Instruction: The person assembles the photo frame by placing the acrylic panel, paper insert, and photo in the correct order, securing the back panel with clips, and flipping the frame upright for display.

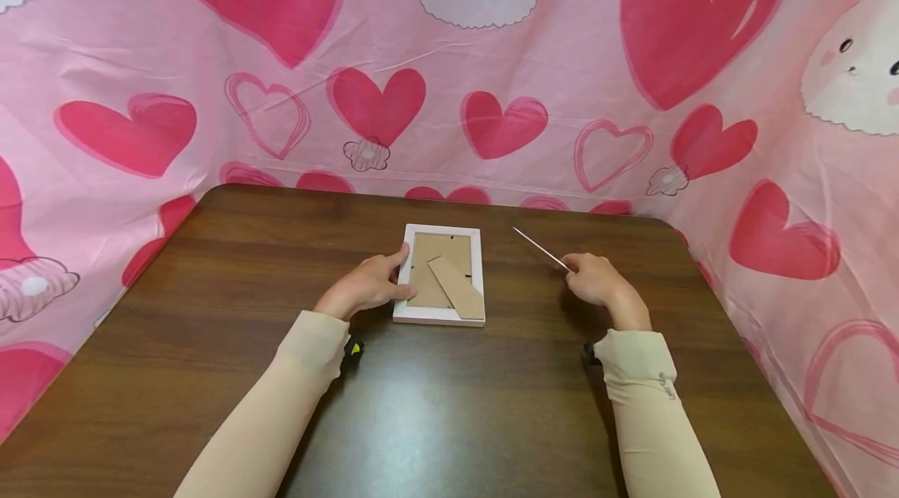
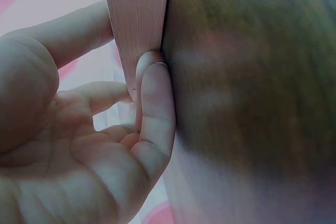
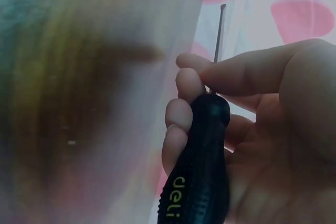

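Note:
A white picture frame (image 1: 475,260) lies face down on the table, its brown backing board (image 1: 442,243) and slanted stand leg (image 1: 455,287) showing. Small dark tabs sit along the backing's edges. My left hand (image 1: 368,283) grips the frame's left side, thumb on top; in the left wrist view the fingers (image 2: 157,98) press against its pale side edge (image 2: 139,19). To the right, apart from the frame, my right hand (image 1: 595,279) holds a screwdriver (image 3: 202,156) with a black handle marked "deli". Its thin metal shaft (image 1: 537,243) points up and left in the head view.
The dark wooden table (image 1: 449,412) spreads around both hands, with its far edge a little beyond the frame. A pink cloth (image 1: 435,53) printed with hearts hangs behind the table and along both sides.

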A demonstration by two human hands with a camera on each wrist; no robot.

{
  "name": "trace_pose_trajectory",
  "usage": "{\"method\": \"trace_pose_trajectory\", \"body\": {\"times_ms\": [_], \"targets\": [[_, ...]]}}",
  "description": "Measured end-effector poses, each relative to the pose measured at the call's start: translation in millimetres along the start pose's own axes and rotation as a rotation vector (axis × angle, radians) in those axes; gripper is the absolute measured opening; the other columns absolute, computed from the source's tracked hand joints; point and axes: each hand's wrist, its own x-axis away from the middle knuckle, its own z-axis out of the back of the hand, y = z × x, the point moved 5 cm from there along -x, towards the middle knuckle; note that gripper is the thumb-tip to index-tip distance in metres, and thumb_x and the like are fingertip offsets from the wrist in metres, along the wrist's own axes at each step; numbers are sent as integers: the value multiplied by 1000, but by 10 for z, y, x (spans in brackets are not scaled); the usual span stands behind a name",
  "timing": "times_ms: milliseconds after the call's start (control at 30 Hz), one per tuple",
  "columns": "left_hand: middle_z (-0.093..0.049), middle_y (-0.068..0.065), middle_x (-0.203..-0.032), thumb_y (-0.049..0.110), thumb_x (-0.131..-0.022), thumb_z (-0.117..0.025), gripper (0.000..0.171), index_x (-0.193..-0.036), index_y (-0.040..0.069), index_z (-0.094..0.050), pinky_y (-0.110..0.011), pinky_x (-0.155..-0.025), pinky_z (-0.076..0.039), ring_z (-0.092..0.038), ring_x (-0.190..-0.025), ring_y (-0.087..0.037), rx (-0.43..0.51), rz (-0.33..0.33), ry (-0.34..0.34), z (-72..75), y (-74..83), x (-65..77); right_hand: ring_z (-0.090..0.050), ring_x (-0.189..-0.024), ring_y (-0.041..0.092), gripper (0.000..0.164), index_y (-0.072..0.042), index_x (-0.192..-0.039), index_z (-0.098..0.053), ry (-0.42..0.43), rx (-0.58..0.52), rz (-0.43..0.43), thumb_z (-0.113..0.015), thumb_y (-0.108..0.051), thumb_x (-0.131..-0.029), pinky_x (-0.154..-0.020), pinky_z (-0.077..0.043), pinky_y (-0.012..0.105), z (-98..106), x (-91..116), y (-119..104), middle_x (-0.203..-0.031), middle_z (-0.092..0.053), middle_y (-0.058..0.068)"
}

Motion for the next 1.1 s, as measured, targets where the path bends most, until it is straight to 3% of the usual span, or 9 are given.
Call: {"method": "trace_pose_trajectory", "body": {"times_ms": [300,633,1100], "targets": [[-51,-11,-96,29,-86,-71,85,-151,13,-19,-40,-83,-42,-47,-95,-24,12,2,-12,13,9,15,-55,-96,35,30,1,-115,-61,111,6,53,-49,1,-87,-88,-41,54,-25,6,106,-106,-62,21],[-52,-11,-97,29,-87,-71,84,-151,14,-19,-40,-83,-43,-48,-95,-24,0,10,-14,4,26,16,-54,-80,32,23,3,-109,-62,190,11,108,-60,2,-85,-77,-43,51,12,44,202,-85,-60,16],[-52,-11,-97,28,-87,-71,84,-151,14,-19,-40,-83,-42,-48,-95,-24,3,6,-13,4,31,28,-52,-74,27,24,-1,-106,-64,182,-21,25,-66,-1,-82,-69,-42,44,31,103,332,-79,-58,12]]}}
